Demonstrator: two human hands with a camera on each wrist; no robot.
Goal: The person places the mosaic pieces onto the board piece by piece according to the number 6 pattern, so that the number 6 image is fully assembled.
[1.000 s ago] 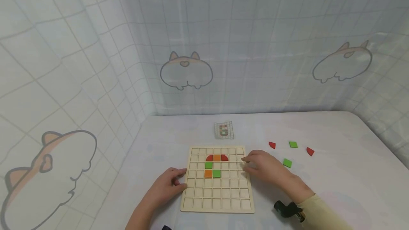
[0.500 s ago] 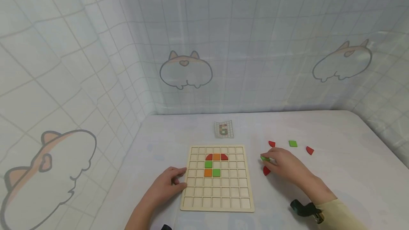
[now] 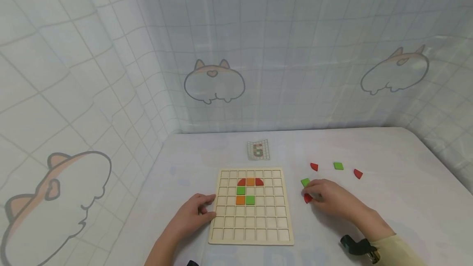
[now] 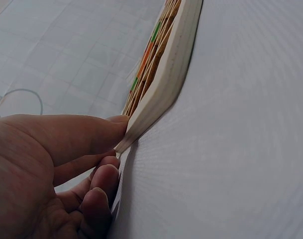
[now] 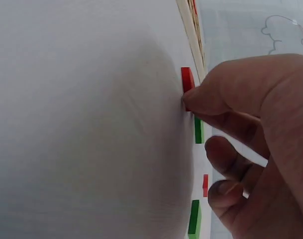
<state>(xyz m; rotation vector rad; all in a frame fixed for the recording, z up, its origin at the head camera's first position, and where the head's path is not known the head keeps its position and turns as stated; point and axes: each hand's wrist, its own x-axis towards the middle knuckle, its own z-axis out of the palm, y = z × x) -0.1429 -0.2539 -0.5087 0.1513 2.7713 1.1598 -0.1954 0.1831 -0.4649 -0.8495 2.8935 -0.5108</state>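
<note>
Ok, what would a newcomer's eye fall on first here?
Probably the pale gridded board, low centre in the head view, with red, orange and green tiles toward its far side. Next, the right hand pinching a red piece just right of the board. Then the big cartoon animals on the backdrop.
</note>
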